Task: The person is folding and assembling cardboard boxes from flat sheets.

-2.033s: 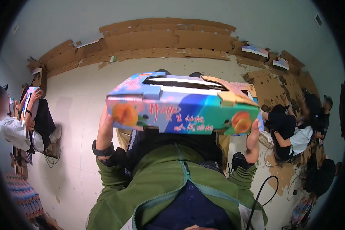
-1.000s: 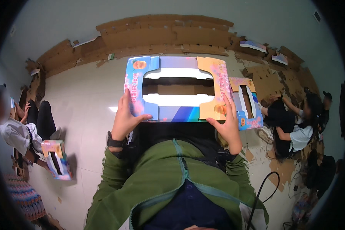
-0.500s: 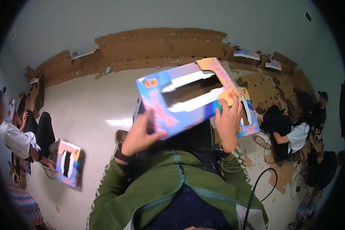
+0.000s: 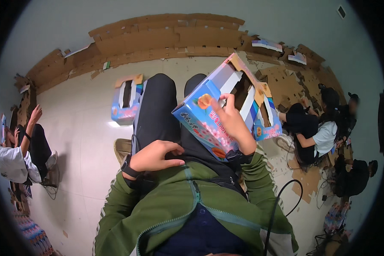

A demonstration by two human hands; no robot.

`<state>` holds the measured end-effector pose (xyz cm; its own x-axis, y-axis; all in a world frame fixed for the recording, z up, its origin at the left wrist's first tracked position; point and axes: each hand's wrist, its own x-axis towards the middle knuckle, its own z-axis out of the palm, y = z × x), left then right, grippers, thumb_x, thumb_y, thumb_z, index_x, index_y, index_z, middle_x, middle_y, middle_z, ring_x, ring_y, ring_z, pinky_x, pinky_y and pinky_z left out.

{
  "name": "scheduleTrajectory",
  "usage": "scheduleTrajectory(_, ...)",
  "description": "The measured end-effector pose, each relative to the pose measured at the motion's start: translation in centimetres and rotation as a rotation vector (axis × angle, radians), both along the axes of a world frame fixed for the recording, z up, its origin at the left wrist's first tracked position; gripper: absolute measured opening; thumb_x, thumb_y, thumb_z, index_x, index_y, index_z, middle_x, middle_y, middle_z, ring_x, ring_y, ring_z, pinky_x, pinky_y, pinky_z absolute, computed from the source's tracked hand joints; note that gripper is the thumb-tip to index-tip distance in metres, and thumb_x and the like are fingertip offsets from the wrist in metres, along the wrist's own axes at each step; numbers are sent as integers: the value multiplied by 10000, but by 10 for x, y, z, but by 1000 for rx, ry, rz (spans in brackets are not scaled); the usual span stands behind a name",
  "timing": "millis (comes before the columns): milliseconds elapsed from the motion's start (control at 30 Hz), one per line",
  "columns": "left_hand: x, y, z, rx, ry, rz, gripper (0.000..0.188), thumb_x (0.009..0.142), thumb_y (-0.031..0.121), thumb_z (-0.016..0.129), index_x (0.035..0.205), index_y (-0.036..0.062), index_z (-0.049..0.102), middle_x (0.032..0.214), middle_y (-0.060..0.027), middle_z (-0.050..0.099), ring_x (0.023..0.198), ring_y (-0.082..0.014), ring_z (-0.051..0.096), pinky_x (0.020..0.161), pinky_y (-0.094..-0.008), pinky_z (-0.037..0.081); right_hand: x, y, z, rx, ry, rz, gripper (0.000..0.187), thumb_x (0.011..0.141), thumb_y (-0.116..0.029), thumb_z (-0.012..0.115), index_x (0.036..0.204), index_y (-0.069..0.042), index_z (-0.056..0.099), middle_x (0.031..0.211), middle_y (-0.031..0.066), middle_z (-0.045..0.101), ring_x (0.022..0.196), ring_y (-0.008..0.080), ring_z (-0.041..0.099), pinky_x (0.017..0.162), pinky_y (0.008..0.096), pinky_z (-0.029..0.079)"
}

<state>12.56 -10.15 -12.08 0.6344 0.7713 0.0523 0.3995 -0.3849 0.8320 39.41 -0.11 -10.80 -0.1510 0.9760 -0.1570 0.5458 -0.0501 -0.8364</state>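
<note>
A blue, pink and orange printed carton with a large cut-out window stands tilted on the right side of my lap. My right hand grips it by the window's edge, fingers curled over the near border. Over my left thigh, apart from the carton, my left hand holds nothing, its thumb and fingers spread. A second windowed carton of the same print sits just right of it, partly hidden. A third similar carton rests on the floor beside my left knee, slightly blurred.
Brown cardboard sheets line the far wall, and flattened cardboard covers the floor at far right. A co-worker sits at the left, and other people sit at the right. A black cable loops by my right side.
My left hand has let go of the carton and drawn back. The carton has turned and shifted right in my right hand. The floor carton has moved from the left co-worker to my left knee.
</note>
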Motion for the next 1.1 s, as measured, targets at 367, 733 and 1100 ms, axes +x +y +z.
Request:
scheduleTrajectory(367, -81, 42, 13, -122, 52, 207, 281, 849, 156, 750, 1040, -28, 658, 911, -116, 718, 841, -184, 699, 790, -302, 542, 72, 69, -11, -357, 1046, 12, 333, 897, -141, 692, 1162, -21, 528, 941, 62, 635, 794, 137, 624, 726, 274, 528)
scheduleTrajectory(733, -219, 201, -42, -489, 204, 428, 291, 950, 280, 634, 1022, -2, 639, 901, -74, 704, 816, -144, 677, 723, -263, 518, 224, 92, 22, -139, 48, 228, 399, 726, 80, 719, 971, -105, 465, 906, -45, 408, 898, 49, 424, 788, 197, 371)
scheduleTrajectory(1100, -286, 347, -174, -281, 1266, 595, 385, 786, 333, 707, 968, -7, 713, 1002, -225, 695, 932, -318, 692, 822, -398, 552, 295, 136, -155, 382, -467, -520, 518, 935, -302, 660, 609, -25, 367, 565, 44, 297, 588, 106, 290, 504, 334, 289)
